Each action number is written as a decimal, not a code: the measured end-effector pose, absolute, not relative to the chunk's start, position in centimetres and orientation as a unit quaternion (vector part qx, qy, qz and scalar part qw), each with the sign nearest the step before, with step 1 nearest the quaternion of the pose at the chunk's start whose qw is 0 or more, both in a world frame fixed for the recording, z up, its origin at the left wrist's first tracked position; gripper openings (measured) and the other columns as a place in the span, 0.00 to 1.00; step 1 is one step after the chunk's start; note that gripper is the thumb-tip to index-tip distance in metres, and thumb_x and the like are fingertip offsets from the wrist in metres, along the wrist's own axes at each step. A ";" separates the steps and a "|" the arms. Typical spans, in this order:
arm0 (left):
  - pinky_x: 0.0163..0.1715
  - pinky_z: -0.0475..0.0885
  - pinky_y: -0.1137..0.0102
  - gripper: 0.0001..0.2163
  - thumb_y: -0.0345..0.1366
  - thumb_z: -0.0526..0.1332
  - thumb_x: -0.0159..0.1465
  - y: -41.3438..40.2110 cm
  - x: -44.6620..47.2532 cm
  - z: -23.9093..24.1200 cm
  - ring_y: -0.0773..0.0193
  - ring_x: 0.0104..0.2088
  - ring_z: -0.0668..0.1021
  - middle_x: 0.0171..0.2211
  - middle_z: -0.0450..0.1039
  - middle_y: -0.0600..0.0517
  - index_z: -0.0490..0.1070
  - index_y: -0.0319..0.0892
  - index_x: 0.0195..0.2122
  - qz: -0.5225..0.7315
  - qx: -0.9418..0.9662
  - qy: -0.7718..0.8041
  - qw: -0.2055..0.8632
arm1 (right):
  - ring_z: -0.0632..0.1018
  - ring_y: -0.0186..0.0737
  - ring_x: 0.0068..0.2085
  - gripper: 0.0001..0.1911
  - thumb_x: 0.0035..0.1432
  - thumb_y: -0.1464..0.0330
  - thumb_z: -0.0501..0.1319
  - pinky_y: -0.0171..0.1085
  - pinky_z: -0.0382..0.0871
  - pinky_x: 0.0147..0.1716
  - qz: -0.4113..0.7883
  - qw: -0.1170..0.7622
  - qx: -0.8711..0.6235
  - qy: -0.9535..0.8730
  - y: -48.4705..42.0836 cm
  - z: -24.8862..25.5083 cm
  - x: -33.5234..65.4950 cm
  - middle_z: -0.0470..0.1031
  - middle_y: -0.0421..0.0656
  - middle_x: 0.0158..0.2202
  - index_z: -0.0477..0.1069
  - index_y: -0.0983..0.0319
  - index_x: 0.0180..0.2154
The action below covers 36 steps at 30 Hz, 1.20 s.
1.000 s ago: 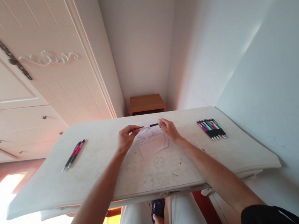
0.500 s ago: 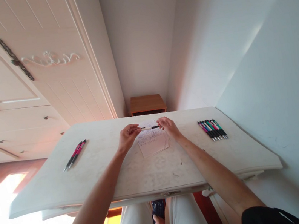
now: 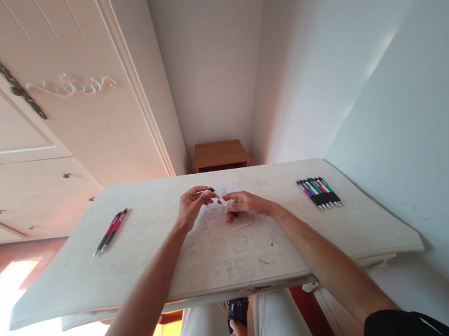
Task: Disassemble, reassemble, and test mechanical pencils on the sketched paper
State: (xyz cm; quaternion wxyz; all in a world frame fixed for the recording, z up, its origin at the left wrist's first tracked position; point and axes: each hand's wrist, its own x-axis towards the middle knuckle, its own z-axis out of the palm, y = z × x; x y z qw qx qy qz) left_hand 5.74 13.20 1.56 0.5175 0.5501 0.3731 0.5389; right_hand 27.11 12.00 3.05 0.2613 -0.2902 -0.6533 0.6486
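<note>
A white pen with black ends slants between my two hands over the paper. My left hand pinches its upper end between thumb and fingers. Lower down the barrel, my right hand has its fingers closed round the pen, and the dark tip pokes out below them. Beneath both hands lie sheets of paper covered in handwriting on their upper part.
Two pink-and-black pens lie side by side on the left of the white table. On the right, several coloured pens form a row. A wooden cabinet stands behind; a wall borders the right.
The pen has turned from level to slanting, its tip now pointing down to the right. My right hand has moved down and inward along it; my left hand stays nearly in place.
</note>
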 end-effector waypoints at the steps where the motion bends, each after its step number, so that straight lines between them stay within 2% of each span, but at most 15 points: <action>1: 0.31 0.71 0.68 0.19 0.46 0.70 0.51 13.2 5.8 1.5 0.65 0.26 0.76 0.27 0.78 0.48 0.74 0.37 0.37 0.535 0.552 0.370 0.523 | 0.80 0.40 0.32 0.31 0.55 0.59 0.64 0.39 0.71 0.37 0.665 0.248 -0.273 -0.650 11.8 3.2 27.0 0.80 0.47 0.31 0.63 0.65 0.57; 4: 0.31 0.71 0.69 0.18 0.45 0.70 0.51 13.0 5.9 1.6 0.66 0.26 0.76 0.26 0.77 0.49 0.75 0.37 0.37 0.527 0.556 0.367 0.528 | 0.81 0.41 0.31 0.41 0.56 0.63 0.65 0.41 0.73 0.37 0.693 0.252 -0.252 -0.627 11.5 3.4 26.8 0.80 0.48 0.35 0.49 0.62 0.65; 7: 0.31 0.70 0.69 0.19 0.47 0.69 0.52 13.0 5.8 1.7 0.66 0.26 0.75 0.30 0.78 0.47 0.75 0.37 0.37 0.520 0.560 0.384 0.518 | 0.81 0.41 0.31 0.48 0.55 0.65 0.66 0.41 0.74 0.35 0.706 0.292 -0.246 -0.597 11.4 3.6 26.9 0.79 0.49 0.41 0.38 0.57 0.67; 10: 0.31 0.70 0.70 0.20 0.50 0.67 0.53 13.2 5.6 1.5 0.66 0.27 0.74 0.32 0.79 0.45 0.75 0.37 0.36 0.493 0.566 0.420 0.511 | 0.82 0.42 0.34 0.50 0.54 0.67 0.67 0.42 0.75 0.35 0.717 0.334 -0.229 -0.568 11.4 3.9 27.2 0.77 0.45 0.43 0.35 0.49 0.66; 13: 0.31 0.69 0.70 0.20 0.52 0.67 0.53 13.5 5.5 1.1 0.66 0.28 0.74 0.33 0.79 0.46 0.75 0.38 0.36 0.473 0.565 0.441 0.512 | 0.81 0.42 0.35 0.51 0.53 0.69 0.67 0.44 0.76 0.35 0.720 0.370 -0.218 -0.545 11.3 4.1 27.4 0.75 0.39 0.39 0.35 0.46 0.66; 18: 0.31 0.69 0.70 0.20 0.51 0.67 0.53 13.8 5.4 0.7 0.66 0.27 0.74 0.32 0.79 0.47 0.74 0.39 0.36 0.469 0.564 0.444 0.515 | 0.81 0.43 0.37 0.49 0.50 0.74 0.67 0.47 0.76 0.36 0.728 0.398 -0.215 -0.515 11.6 4.1 27.7 0.73 0.36 0.35 0.41 0.45 0.64; 22: 0.30 0.69 0.70 0.20 0.51 0.67 0.52 13.8 5.5 0.8 0.66 0.27 0.74 0.31 0.78 0.47 0.74 0.39 0.35 0.466 0.568 0.450 0.508 | 0.79 0.39 0.35 0.41 0.47 0.79 0.63 0.41 0.74 0.33 0.733 0.439 -0.202 -0.479 12.1 3.8 27.6 0.73 0.35 0.32 0.52 0.47 0.59; 25: 0.30 0.69 0.70 0.20 0.52 0.67 0.51 13.7 5.5 0.9 0.66 0.27 0.74 0.31 0.78 0.46 0.75 0.39 0.34 0.459 0.576 0.453 0.502 | 0.75 0.34 0.29 0.34 0.45 0.81 0.60 0.33 0.68 0.27 0.739 0.469 -0.198 -0.442 12.5 3.6 27.5 0.71 0.35 0.29 0.60 0.51 0.53; 28: 0.30 0.69 0.69 0.20 0.52 0.66 0.52 13.7 5.6 0.9 0.65 0.27 0.74 0.31 0.79 0.46 0.75 0.39 0.34 0.455 0.587 0.452 0.495 | 0.68 0.29 0.23 0.26 0.44 0.81 0.57 0.30 0.60 0.22 0.755 0.492 -0.182 -0.394 12.8 3.5 27.3 0.67 0.35 0.25 0.66 0.57 0.46; 30: 0.30 0.69 0.69 0.20 0.53 0.66 0.52 13.7 5.6 0.9 0.65 0.27 0.74 0.32 0.79 0.46 0.75 0.39 0.34 0.453 0.592 0.452 0.491 | 0.64 0.29 0.21 0.18 0.46 0.79 0.56 0.31 0.58 0.22 0.767 0.507 -0.164 -0.358 12.9 3.5 27.4 0.65 0.35 0.24 0.68 0.60 0.41; 33: 0.30 0.69 0.69 0.20 0.52 0.66 0.52 13.7 5.6 0.9 0.65 0.27 0.74 0.32 0.78 0.45 0.75 0.39 0.34 0.450 0.596 0.451 0.488 | 0.63 0.31 0.22 0.07 0.54 0.69 0.55 0.33 0.58 0.22 0.783 0.517 -0.140 -0.318 13.0 3.7 27.7 0.64 0.38 0.24 0.69 0.62 0.35; 36: 0.30 0.69 0.70 0.20 0.52 0.65 0.53 13.7 5.6 0.9 0.65 0.28 0.74 0.32 0.78 0.46 0.75 0.39 0.34 0.446 0.599 0.454 0.486 | 0.61 0.32 0.21 0.18 0.60 0.56 0.52 0.34 0.58 0.23 0.795 0.500 -0.144 -0.311 12.9 3.9 27.8 0.61 0.37 0.21 0.67 0.61 0.27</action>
